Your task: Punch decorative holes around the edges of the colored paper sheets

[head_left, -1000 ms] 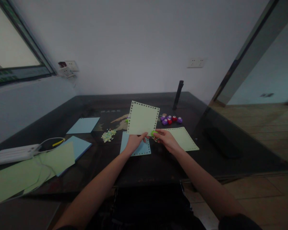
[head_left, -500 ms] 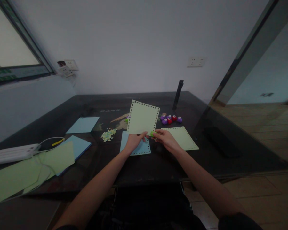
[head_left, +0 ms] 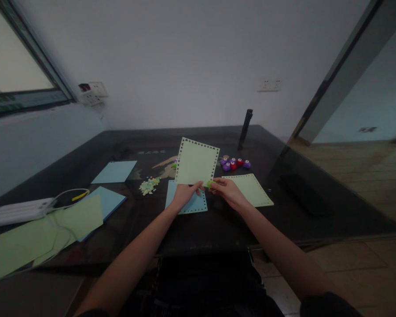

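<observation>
A: Left hand (head_left: 184, 194) up off the dark glossy table (head_left: 218, 224), its grip pinched on the bottom edge of a pale green square paper sheet with a punched border (head_left: 196, 162), and the sheet stands tilted up towards the camera.

B: And the right hand (head_left: 227, 190)?

A: Its grip is closed round a small bright green paper punch (head_left: 210, 184), right at the sheet's lower right corner, touching it.

B: What's underneath?

A: A light blue sheet with a punched border (head_left: 193, 204) lies flat below the left hand. A second pale green punched sheet (head_left: 252, 189) lies flat just beside the right hand.

B: Further back?

A: A cluster of purple and red small punches (head_left: 235, 164) sits near the held sheet's right edge. A heap of paper confetti (head_left: 149, 186) lies off to the left.
</observation>
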Motion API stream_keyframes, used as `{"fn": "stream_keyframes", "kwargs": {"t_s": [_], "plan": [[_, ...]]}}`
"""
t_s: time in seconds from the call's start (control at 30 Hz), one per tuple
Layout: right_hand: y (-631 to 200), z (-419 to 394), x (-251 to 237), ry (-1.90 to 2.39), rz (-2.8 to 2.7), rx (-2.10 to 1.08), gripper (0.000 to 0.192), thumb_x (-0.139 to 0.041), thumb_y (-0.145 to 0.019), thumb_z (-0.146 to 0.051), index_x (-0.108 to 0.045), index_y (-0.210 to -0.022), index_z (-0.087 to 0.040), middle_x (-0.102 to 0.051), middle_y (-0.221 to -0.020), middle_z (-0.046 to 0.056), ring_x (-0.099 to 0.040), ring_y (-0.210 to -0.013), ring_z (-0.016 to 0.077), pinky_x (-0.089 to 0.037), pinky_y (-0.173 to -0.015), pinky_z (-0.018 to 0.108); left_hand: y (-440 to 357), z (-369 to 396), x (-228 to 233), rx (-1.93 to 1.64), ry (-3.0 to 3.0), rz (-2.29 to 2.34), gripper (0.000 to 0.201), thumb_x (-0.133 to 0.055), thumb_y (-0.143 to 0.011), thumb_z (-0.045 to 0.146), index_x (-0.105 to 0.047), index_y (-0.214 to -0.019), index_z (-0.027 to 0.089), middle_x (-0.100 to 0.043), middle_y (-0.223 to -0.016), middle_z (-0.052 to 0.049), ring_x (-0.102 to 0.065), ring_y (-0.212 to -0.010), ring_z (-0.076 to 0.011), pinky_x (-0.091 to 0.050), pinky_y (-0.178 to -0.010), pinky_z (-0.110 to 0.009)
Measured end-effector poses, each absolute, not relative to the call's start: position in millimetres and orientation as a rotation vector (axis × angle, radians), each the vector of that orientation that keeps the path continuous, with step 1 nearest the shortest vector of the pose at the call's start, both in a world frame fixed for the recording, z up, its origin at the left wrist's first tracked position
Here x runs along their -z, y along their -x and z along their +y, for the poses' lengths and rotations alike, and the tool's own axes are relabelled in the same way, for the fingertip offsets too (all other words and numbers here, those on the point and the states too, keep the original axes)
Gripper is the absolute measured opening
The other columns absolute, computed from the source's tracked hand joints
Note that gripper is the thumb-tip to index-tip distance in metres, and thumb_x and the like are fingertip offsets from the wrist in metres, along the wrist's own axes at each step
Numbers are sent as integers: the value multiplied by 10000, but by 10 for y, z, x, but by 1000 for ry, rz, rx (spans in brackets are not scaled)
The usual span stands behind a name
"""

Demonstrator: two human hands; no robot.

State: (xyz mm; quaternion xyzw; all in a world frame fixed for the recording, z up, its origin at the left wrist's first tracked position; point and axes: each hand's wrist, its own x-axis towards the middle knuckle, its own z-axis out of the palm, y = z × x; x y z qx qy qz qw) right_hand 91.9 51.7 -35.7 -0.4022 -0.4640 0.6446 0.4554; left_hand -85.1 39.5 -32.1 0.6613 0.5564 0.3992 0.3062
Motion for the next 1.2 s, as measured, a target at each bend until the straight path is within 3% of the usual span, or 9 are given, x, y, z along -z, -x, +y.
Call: {"fn": "stream_keyframes", "kwargs": {"t_s": [0.37, 0.8, 1.2], "plan": [[-915, 510, 347, 987, -1154, -1578, 337, -807, -545, -330, -676, -804, -158, -679, -745, 23, -613, -659, 139, -420, -612, 262, 814, 345, 216, -1023, -1715, 1527, 347, -506, -789, 365, -639, -532, 173, -654, -547, -14, -611, -590, -168, -455, -736, -272], [-903, 530, 383, 998, -1096, -1604, 358, -818, -516, -316, -661, -796, -157, -675, -714, 13, -607, -629, 130, -416, -605, 256, 837, 383, 307, -1048, -1760, 1478, 382, -476, -783, 426, -624, -512, 201, -645, -545, -3, -631, -654, -181, -426, -839, -278], [-910, 511, 342, 972, -1167, -1584, 337, -803, -524, -347, -686, -764, -142, -672, -714, 23, -590, -646, 132, -412, -637, 261, 806, 352, 259, -1025, -1717, 1494, 381, -472, -771, 434, -603, -499, 203, -654, -558, -9, -631, -648, -186, -439, -813, -276]]}}
